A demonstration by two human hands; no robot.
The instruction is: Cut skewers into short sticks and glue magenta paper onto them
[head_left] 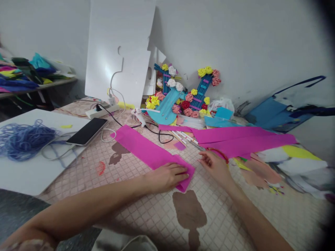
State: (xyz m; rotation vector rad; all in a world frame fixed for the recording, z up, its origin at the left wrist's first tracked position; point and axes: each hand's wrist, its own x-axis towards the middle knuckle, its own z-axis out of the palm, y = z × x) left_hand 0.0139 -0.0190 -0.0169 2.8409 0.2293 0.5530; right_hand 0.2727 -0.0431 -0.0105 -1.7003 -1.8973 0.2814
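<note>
A long magenta strip (146,148), paper or cloth, lies slantwise on the table, its near end folded over. My left hand (167,177) rests flat on that folded end with the fingers stretched across it. To the right, my right hand (216,167) is just above the table, its fingers loosely bent and apart, with nothing visible in them. Right behind it lies a pair of scissors with red handles (221,153), partly hidden by the hand. A wider magenta sheet (235,139) spreads out beyond the scissors.
A white glue gun (140,116) with a black cord stands behind the strip. At left are a phone (87,131) and a tangle of blue cord (28,139) on a white board (31,181). Flower-decorated blue pieces (167,104) lean by the wall. Paper scraps (264,170) lie right.
</note>
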